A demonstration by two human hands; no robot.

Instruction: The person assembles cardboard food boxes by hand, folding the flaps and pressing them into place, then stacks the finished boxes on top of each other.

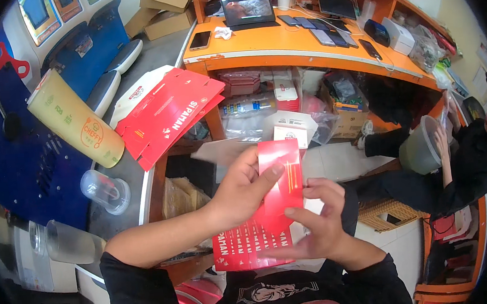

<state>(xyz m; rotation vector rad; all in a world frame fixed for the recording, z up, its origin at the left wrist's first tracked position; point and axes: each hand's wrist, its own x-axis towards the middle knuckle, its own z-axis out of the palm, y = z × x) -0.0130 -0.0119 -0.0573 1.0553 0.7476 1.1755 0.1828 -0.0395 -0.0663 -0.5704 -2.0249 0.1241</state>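
Note:
My left hand (241, 189) grips a folded red cardboard food box (280, 175) by its upper left edge, thumb on the front face. White flaps of card stick out behind it, the left one blurred. From the other side, my right hand (326, 220) touches the red card with a fingertip; its fingers are spread, and the lowest digit is smeared by motion. Below both hands, several flat red box blanks (245, 246) lie overlapped in a row at my lap. A white box panel with a small label (289, 134) shows just beyond the held piece.
At the left, a dark counter carries more red box blanks (168, 109), a tall yellowish cup (75, 119) and a clear plastic cup (105, 191). An orange desk (235, 47) ahead holds a tablet (248, 10) and several phones. At the right, another person holds a translucent tub (420, 146).

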